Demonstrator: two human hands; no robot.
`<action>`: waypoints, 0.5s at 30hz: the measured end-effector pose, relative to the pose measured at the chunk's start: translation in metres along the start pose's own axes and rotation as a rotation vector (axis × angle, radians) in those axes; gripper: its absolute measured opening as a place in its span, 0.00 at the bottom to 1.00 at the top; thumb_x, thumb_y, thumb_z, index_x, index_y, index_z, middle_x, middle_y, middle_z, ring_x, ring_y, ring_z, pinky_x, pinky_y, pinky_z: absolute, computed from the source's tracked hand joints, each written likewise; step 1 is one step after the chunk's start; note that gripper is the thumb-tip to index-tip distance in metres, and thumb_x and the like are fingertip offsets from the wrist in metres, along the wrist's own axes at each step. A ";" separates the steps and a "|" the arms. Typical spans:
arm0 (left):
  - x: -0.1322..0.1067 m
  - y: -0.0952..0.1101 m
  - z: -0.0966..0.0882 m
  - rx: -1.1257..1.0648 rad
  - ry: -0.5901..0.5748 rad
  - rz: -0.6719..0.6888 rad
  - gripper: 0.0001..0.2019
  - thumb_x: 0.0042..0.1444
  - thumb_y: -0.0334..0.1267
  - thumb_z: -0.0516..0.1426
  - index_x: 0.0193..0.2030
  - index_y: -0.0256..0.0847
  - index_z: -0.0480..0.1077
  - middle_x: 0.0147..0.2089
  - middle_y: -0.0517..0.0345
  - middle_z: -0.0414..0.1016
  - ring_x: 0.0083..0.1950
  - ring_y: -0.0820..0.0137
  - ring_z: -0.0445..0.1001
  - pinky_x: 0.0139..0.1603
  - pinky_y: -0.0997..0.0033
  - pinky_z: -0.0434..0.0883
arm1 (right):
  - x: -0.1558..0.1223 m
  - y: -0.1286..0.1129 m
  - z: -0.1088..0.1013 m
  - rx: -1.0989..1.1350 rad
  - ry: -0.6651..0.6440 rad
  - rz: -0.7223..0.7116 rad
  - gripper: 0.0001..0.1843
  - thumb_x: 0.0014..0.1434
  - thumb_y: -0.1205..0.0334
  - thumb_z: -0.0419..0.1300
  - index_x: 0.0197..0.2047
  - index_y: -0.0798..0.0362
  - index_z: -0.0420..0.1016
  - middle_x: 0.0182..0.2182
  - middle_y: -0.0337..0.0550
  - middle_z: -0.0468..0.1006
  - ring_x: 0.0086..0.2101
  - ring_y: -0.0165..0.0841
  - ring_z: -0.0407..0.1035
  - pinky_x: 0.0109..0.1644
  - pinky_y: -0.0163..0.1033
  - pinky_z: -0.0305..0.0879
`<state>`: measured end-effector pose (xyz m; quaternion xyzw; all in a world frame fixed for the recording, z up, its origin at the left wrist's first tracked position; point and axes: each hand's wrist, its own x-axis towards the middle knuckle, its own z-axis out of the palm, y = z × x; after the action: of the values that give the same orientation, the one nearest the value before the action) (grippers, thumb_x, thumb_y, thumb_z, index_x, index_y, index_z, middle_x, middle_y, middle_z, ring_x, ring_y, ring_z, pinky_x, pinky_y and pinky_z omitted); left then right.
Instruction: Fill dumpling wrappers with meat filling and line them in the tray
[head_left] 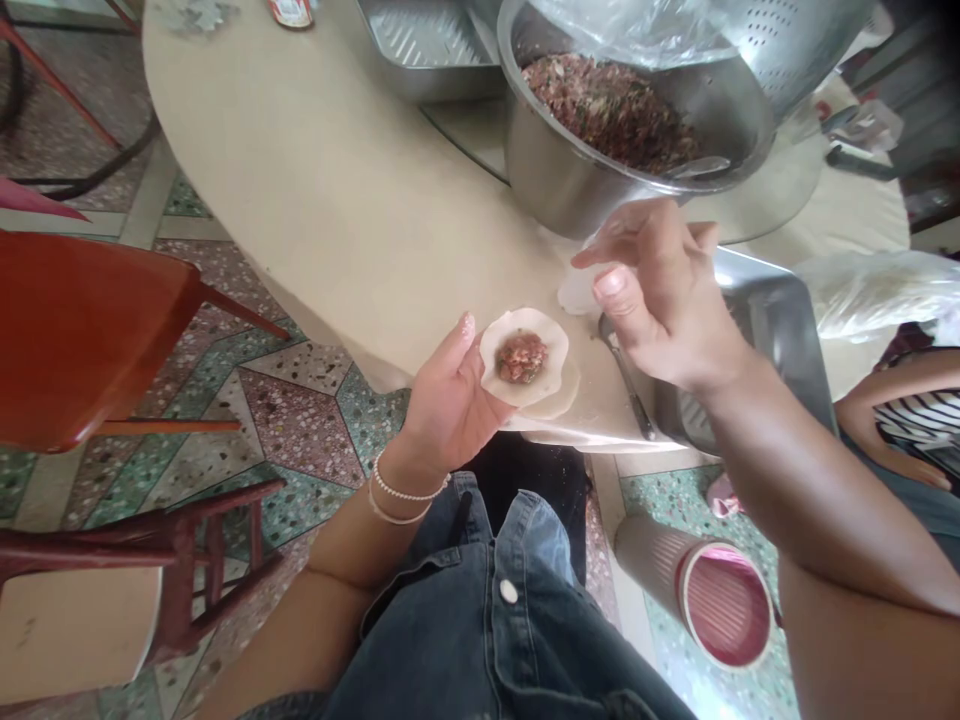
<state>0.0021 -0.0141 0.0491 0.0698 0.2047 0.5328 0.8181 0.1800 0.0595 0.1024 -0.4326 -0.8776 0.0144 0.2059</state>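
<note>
My left hand [459, 400] is closed around the edge of a round dumpling wrapper [556, 345], which lies across its fingers. A small mound of minced meat filling [520, 358] sits in the wrapper's middle. Another pale wrapper [556, 398] shows partly beneath it, at the table's edge. My right hand [664, 290] is raised to the right, thumb and fingers apart, with nothing visible between them; its fingertips are slightly blurred. Below those fingers is a small whitish round thing [576, 292], partly hidden. A metal spoon or similar utensil [628, 385] lies below my right hand.
A large steel pot [551, 185] of minced filling stands behind my hands, with a spoon [697, 167] inside. Metal trays [431, 80] lie at the back and right [795, 340]. Below are a pink-lined bin [694, 590] and an orange chair [97, 340]. Another person's arm [900, 390] is at right.
</note>
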 end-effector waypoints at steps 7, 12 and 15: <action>0.003 0.001 -0.003 -0.012 0.014 -0.022 0.24 0.67 0.46 0.42 0.56 0.34 0.70 0.54 0.47 0.78 0.68 0.55 0.64 0.68 0.51 0.63 | -0.008 0.029 0.004 -0.026 0.037 0.182 0.31 0.64 0.34 0.33 0.50 0.49 0.61 0.41 0.51 0.78 0.46 0.47 0.71 0.52 0.58 0.59; 0.004 -0.001 0.000 0.010 0.002 -0.027 0.23 0.67 0.46 0.43 0.50 0.33 0.73 0.52 0.47 0.79 0.68 0.55 0.64 0.68 0.51 0.63 | -0.004 0.043 0.021 -0.038 -0.205 0.118 0.37 0.62 0.31 0.31 0.51 0.50 0.64 0.40 0.50 0.78 0.49 0.49 0.70 0.52 0.61 0.57; 0.004 -0.002 0.001 0.020 -0.007 -0.026 0.25 0.68 0.45 0.41 0.48 0.32 0.74 0.51 0.46 0.79 0.68 0.56 0.64 0.69 0.51 0.62 | -0.002 0.038 0.019 0.081 -0.272 0.111 0.35 0.64 0.33 0.30 0.52 0.49 0.64 0.39 0.47 0.79 0.47 0.46 0.72 0.52 0.58 0.59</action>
<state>0.0059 -0.0110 0.0485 0.0771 0.2083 0.5197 0.8250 0.2022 0.0849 0.0762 -0.4659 -0.8708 0.1198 0.1015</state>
